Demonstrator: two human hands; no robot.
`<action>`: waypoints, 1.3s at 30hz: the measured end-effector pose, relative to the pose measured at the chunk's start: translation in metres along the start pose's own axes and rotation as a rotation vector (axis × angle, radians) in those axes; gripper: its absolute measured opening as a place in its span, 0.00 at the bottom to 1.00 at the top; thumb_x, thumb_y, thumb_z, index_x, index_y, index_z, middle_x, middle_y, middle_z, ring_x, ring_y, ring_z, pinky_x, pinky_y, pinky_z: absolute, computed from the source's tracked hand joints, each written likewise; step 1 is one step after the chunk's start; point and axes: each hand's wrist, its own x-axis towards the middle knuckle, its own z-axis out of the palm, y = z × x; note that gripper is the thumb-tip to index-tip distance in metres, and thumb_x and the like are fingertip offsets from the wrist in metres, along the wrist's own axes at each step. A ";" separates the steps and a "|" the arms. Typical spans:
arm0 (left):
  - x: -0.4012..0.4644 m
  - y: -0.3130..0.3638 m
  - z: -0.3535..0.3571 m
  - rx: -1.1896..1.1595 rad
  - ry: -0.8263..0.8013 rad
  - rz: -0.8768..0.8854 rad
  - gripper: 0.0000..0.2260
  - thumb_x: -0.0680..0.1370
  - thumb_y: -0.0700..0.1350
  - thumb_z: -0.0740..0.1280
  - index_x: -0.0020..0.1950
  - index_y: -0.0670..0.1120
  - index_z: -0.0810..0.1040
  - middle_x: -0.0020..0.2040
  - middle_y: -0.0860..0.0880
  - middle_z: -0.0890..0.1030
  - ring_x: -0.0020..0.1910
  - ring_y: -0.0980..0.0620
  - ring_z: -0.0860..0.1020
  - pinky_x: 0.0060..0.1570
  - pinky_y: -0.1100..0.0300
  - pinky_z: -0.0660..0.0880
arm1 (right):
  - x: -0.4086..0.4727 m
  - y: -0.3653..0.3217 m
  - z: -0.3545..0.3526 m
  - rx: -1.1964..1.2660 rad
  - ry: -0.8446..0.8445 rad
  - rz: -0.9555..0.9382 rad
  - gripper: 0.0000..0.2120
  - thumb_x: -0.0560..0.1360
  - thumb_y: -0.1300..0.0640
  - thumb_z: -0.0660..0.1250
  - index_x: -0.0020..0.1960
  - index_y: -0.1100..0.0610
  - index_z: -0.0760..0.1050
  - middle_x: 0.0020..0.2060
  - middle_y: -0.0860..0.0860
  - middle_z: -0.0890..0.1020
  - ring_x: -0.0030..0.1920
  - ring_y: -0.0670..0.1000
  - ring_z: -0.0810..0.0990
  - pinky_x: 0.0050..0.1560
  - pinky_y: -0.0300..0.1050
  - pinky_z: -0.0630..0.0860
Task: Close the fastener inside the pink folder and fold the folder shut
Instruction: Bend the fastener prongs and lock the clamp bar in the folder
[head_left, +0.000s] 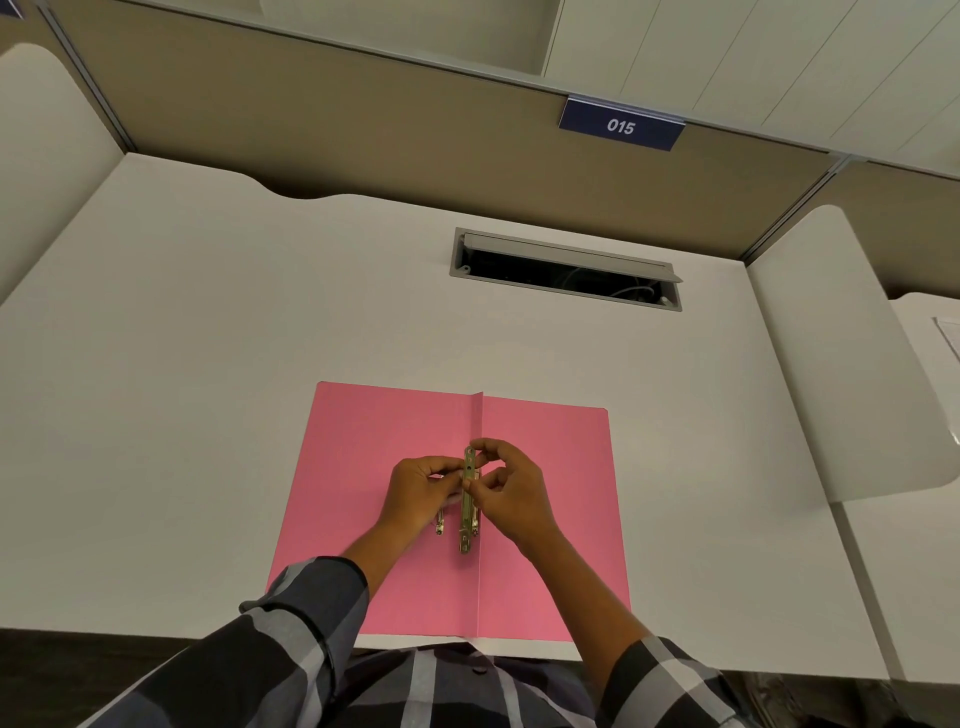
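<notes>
The person wore a long-sleeved plaid shirt in dark charcoal and grey, crossed by pale, near-white bands. The left sleeve (291, 618) ended in a loose, creased cuff with the broad checks running at a slant, and the right sleeve (670, 686) showed the same check with a wide light stripe near its cuff. On the shirt front (467, 686) a pale vertical band ran beside a placket with one small dark button (479, 669); the left hand (421, 491) and right hand (511, 493) were bare, without rings or a watch.
</notes>
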 end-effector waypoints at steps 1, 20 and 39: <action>0.000 0.000 0.000 0.009 0.001 0.007 0.12 0.78 0.31 0.73 0.51 0.48 0.87 0.48 0.47 0.89 0.45 0.45 0.89 0.44 0.60 0.86 | 0.000 0.000 0.000 0.000 0.001 -0.002 0.24 0.73 0.72 0.74 0.66 0.57 0.79 0.53 0.53 0.84 0.37 0.63 0.85 0.41 0.56 0.87; 0.001 -0.005 0.003 0.136 0.044 0.096 0.10 0.78 0.33 0.74 0.47 0.49 0.86 0.50 0.41 0.87 0.44 0.42 0.89 0.44 0.48 0.87 | -0.006 0.000 0.001 0.021 0.011 0.019 0.24 0.73 0.71 0.75 0.65 0.55 0.78 0.53 0.52 0.84 0.37 0.63 0.85 0.42 0.59 0.87; 0.000 -0.005 0.002 0.182 0.032 0.099 0.07 0.78 0.33 0.74 0.51 0.43 0.88 0.46 0.43 0.89 0.41 0.49 0.89 0.42 0.62 0.85 | -0.007 0.000 0.002 0.009 0.029 0.028 0.24 0.74 0.72 0.74 0.65 0.54 0.78 0.53 0.52 0.83 0.38 0.61 0.86 0.41 0.57 0.88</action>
